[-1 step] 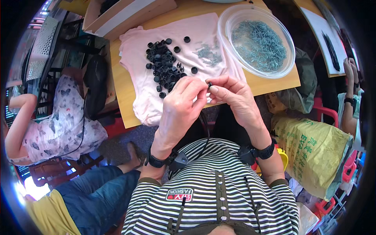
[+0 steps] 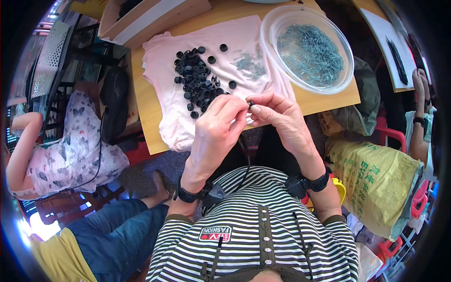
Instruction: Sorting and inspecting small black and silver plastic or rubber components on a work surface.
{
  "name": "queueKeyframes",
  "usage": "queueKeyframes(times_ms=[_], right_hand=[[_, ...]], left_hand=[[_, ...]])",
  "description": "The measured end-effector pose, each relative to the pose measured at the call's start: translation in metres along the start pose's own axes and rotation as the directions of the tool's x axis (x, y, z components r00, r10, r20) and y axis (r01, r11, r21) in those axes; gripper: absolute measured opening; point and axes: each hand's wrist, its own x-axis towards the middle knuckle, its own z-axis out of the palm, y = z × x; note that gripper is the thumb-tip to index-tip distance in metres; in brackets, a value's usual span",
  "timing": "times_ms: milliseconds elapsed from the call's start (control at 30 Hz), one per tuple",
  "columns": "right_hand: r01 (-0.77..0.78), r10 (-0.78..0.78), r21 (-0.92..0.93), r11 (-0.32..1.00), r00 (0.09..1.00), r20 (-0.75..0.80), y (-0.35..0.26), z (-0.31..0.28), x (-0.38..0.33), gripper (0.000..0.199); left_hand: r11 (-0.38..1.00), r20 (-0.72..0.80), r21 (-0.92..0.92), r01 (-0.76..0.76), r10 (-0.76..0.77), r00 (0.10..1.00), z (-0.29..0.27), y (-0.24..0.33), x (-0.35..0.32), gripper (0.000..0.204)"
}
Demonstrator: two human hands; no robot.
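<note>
So right now both hands are up close together over the near edge of the worktop (image 2: 324, 101), just past my striped shirt. My left hand (image 2: 213, 134) and right hand (image 2: 282, 120) meet fingertip to fingertip, and each grip is pressed onto the same small black cap (image 2: 250, 104), thumb and forefinger pinching it from either side. It's tiny, so holding it near my chest probably just makes it easier to see and steady.

Just beyond my fingers sits the pile of black caps (image 2: 197, 84), little round rubbery-looking rings, matte and dark, heaped on a pale pink cloth (image 2: 244, 42) spread flat over the wood. I guess the soft fabric keeps them from rolling off. A few loose grey-blue bits (image 2: 249, 63) lie on the cloth too, well within reach.

To the right is a clear plastic bowl (image 2: 272, 47), round and shallow, full of thin grey-blue metal pins (image 2: 310, 54), spiky-looking and slightly shiny. A cardboard box (image 2: 155, 19) sits at the far left corner. Another person in a butterfly-print top (image 2: 70, 155) sits off to my left.
</note>
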Motion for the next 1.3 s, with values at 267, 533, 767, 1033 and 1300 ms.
queueKeyframes(times_ms=[267,533,767,1033,1300], right_hand=[[0.034,-0.035,-0.017,0.999,0.998,-0.054,0.001,-0.008,0.003,0.022],[0.099,-0.123,-0.185,0.978,0.985,-0.125,-0.009,-0.005,0.006,0.021],[0.391,-0.424,-0.602,0.696,0.901,0.094,-0.014,0.013,0.011,0.02],[0.203,-0.203,-0.057,0.978,0.979,0.009,-0.019,0.016,-0.005,0.023],[0.208,-0.208,-0.019,0.978,0.978,0.017,-0.02,0.017,-0.004,0.024]], left_hand=[[0.948,0.039,-0.203,0.245,-0.242,0.969,0.0,-0.011,0.005,0.032],[0.919,-0.04,0.373,0.125,-0.119,0.992,0.013,-0.042,0.028,0.024],[0.978,-0.019,0.209,0.011,-0.007,1.0,0.006,-0.023,0.022,0.026],[0.768,-0.107,-0.62,0.16,-0.284,0.953,0.013,-0.007,-0.008,0.025],[0.619,-0.059,-0.771,0.152,-0.306,0.95,0.01,-0.001,-0.013,0.024]])
